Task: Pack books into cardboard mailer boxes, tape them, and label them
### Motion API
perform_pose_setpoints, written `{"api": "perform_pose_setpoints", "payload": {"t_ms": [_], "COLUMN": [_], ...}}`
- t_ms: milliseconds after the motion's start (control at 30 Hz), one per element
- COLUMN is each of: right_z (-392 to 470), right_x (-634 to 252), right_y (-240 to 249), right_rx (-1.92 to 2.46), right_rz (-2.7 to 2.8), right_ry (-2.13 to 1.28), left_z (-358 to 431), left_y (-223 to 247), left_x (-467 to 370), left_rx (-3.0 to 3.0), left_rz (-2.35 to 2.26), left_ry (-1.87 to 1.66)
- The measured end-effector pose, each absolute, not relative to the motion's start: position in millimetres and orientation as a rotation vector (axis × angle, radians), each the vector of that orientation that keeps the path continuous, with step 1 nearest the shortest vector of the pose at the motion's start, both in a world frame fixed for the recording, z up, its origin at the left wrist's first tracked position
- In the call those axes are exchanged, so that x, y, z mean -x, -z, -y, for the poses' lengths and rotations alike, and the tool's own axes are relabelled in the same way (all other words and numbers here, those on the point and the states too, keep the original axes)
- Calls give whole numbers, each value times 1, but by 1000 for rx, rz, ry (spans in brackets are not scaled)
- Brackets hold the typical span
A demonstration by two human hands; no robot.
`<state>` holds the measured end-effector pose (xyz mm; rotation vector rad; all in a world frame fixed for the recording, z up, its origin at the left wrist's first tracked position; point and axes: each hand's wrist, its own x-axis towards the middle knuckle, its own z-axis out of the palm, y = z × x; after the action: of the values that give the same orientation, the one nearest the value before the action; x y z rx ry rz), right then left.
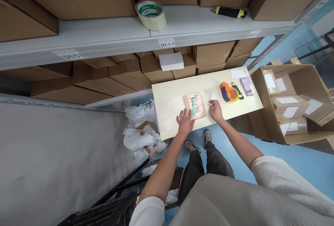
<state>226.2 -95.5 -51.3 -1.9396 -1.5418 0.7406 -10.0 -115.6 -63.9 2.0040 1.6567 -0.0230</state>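
Observation:
A flat, square brown packet point(197, 105) with green and pink print and a shiny surface lies on the pale tabletop point(169, 95). My left hand point(185, 123) rests at its lower left edge, fingers spread and touching it. To the right of the packet, my right hand point(216, 111) is closed, with thumb and fingertips together over the table; whatever is between them is too small to make out. Beyond that hand sit an orange and purple tape dispenser point(227, 92) with a yellowish roll, and a black and yellow utility knife point(240, 95).
A large open carton point(268, 128) holding several small labelled boxes stands right of the table. Shelving point(117, 41) with cardboard boxes runs behind, bearing a tape roll point(153, 21) and another utility knife point(231, 12). White wrapping point(139, 137) is heaped at left.

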Motion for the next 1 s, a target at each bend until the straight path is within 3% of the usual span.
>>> {"api": "perform_pose_setpoints", "payload": {"t_ms": [200, 533, 767, 1000], "right_z": [104, 115, 97, 68], "right_x": [-171, -156, -182, -185], "right_y": [55, 67, 63, 74], "right_rx": [1627, 1554, 1972, 2118], "right_rz": [1858, 2151, 1594, 1022], "right_ry": [-847, -921, -733, -1104], "left_z": [119, 113, 110, 103], "left_y": [63, 63, 60, 56], "left_x": [10, 16, 15, 1], "left_rx": [-1958, -1935, -1972, -1914], "left_rz": [-1671, -1588, -1616, -1698], "left_ry": [-33, 4, -25, -69]}}
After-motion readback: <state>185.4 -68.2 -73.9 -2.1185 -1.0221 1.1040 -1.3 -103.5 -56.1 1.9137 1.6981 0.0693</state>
